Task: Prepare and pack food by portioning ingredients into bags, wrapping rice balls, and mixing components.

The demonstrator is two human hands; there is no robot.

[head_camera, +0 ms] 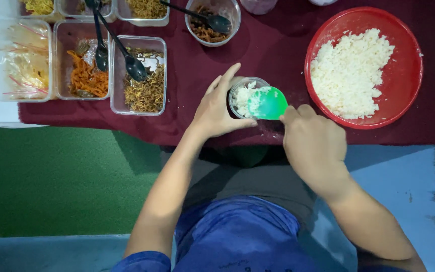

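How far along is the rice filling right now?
Done: the small clear cup already holds some white rice. In hand: the left hand grips the cup while the right hand presses a green spoon into it. Left: much rice remains in the red bowl; the side-dish tubs sit with their black spoons resting in them.

Two hands are counted: one left hand (pixel 216 108), one right hand (pixel 314 146). One small clear cup (pixel 237 93) of rice and one green spoon (pixel 269 103) are recorded. One red bowl (pixel 413 65) of white rice is listed. Three black spoons (pixel 101 55) are counted. Three clear rectangular containers (pixel 139 75) are shown whole on the one maroon cloth (pixel 278 45); further tubs are cut off at the top edge, number uncertain.
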